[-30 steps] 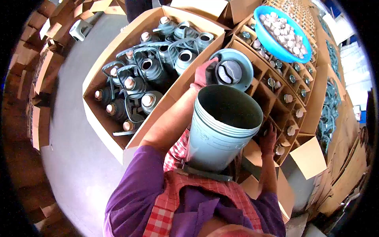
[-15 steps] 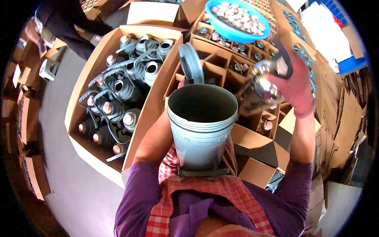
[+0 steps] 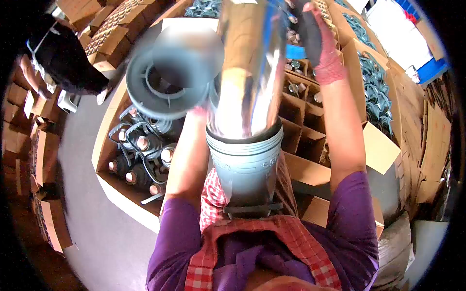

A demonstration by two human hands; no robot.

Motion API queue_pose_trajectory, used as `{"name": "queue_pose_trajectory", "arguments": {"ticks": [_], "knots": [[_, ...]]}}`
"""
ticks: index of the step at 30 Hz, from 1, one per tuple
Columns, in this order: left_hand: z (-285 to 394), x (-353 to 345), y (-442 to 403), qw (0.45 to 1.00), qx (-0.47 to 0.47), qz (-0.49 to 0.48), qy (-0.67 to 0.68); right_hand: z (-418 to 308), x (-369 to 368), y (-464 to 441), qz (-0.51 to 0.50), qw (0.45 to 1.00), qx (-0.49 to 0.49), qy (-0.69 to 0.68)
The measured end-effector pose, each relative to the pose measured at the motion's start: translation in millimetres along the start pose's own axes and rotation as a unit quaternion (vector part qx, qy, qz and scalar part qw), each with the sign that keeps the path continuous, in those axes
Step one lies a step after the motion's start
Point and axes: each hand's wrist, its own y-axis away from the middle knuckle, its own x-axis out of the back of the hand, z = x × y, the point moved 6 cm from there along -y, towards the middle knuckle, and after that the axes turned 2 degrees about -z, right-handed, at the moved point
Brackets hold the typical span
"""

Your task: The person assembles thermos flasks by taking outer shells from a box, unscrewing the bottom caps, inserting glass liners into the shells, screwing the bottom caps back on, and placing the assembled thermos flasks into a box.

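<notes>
A silvered glass flask liner (image 3: 250, 72) stands with its lower end inside the mouth of a blue-grey thermos body (image 3: 247, 165), which rests upright at my lap; the liner's upper end is cut off by the frame. To the liner's right, my gloved right hand (image 3: 320, 46) is raised with fingers stretched out, apparently not gripping it. My left hand (image 3: 198, 112) is mostly hidden under a round blue-grey plastic collar (image 3: 141, 94) and appears closed on its edge. A blurred patch covers part of the collar.
An open carton (image 3: 109, 186) on the left holds several thermos parts with handles and pale stoppers. Behind my right arm stands a divided carton (image 3: 306, 119). Further right, a box (image 3: 376, 92) contains blue-grey plastic parts. Another person (image 3: 68, 60) is at the upper left.
The liner has moved from the right into the thermos body's mouth. My right hand has risen and opened. The plastic collar has come leftward and closer to the camera with my left hand.
</notes>
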Motion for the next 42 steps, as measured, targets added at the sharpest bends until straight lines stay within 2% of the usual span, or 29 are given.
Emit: {"name": "queue_pose_trajectory", "arguments": {"ticks": [2,4,5,6,9,12,14,15,17,18,19,20,21,22,23,24,25,26,27,28,31,32,34,35,36,37,40,42], "knots": [[-3,2,23,0.999,0.026,0.007,0.031,-17,-53,32,-0.137,0.987,0.041,-0.066],[-3,5,42,0.997,0.056,0.011,0.055,-16,-75,68,-0.230,0.970,-0.009,-0.075],[-5,5,49,0.994,0.080,0.009,0.069,-5,-75,82,-0.252,0.963,-0.072,-0.053],[-3,6,53,0.993,0.093,0.010,0.074,2,-81,95,-0.289,0.953,-0.083,-0.026],[-1,5,57,0.989,0.118,0.009,0.089,21,-99,134,-0.492,0.860,-0.134,0.030],[6,8,57,0.989,0.120,0.014,0.085,20,-103,144,-0.487,0.832,-0.238,0.112],[17,13,50,0.995,0.085,0.012,0.047,8,-113,143,-0.498,0.807,-0.096,0.302],[27,13,45,0.999,0.040,0.005,0.013,3,-117,145,-0.491,0.778,-0.023,0.390],[42,5,44,0.994,-0.059,-0.018,-0.093,6,-116,144,-0.481,0.776,-0.027,0.408],[47,11,48,0.988,-0.089,0.056,-0.111,10,-114,142,-0.477,0.780,-0.038,0.402],[57,10,54,0.948,-0.169,0.033,-0.269,13,-112,141,-0.472,0.786,-0.047,0.396],[66,9,63,0.875,-0.255,0.036,-0.411,13,-109,140,-0.438,0.833,-0.106,0.321],[66,5,72,0.893,-0.241,0.014,-0.381,17,-96,137,-0.356,0.884,-0.150,0.263],[66,0,81,0.909,-0.226,-0.007,-0.350,20,-82,133,-0.245,0.947,-0.133,0.158],[65,-4,90,0.924,-0.209,-0.027,-0.319,25,-64,133,-0.127,0.984,-0.115,0.049],[57,-20,96,0.905,-0.221,-0.109,-0.347,28,-52,138,-0.082,0.993,-0.090,-0.005],[50,-36,101,0.878,-0.233,-0.192,-0.370,32,-60,143,-0.112,0.979,-0.101,-0.139],[41,-48,99,0.830,-0.211,-0.272,-0.439,45,-64,149,-0.098,0.974,-0.078,-0.191],[31,-58,97,0.769,-0.184,-0.352,-0.501,50,-64,155,-0.090,0.958,-0.112,-0.249],[26,-62,95,0.817,-0.143,-0.344,-0.441,56,-65,163,-0.077,0.938,-0.146,-0.305],[23,-61,92,0.846,-0.102,-0.337,-0.401,80,-40,167,-0.092,0.952,-0.124,-0.264],[22,-59,94,0.852,-0.070,-0.318,-0.409,78,-33,170,-0.063,0.973,-0.102,-0.198],[16,-40,91,0.904,-0.053,-0.260,-0.334,62,-30,167,-0.056,0.995,-0.059,0.063],[13,-30,89,0.926,-0.045,-0.230,-0.296,61,-30,166,-0.047,0.993,-0.051,0.100],[14,-28,88,0.906,-0.075,-0.254,-0.331,60,-30,165,-0.038,0.989,-0.043,0.137],[12,-29,84,0.909,-0.112,-0.304,-0.262,64,-30,164,-0.026,0.995,-0.053,0.083],[6,-18,79,0.897,-0.157,-0.257,-0.324,77,-22,165,-0.004,0.998,-0.060,-0.009],[9,-21,79,0.878,-0.182,-0.283,-0.341,77,-26,169,0.008,0.996,-0.061,-0.070]]}}
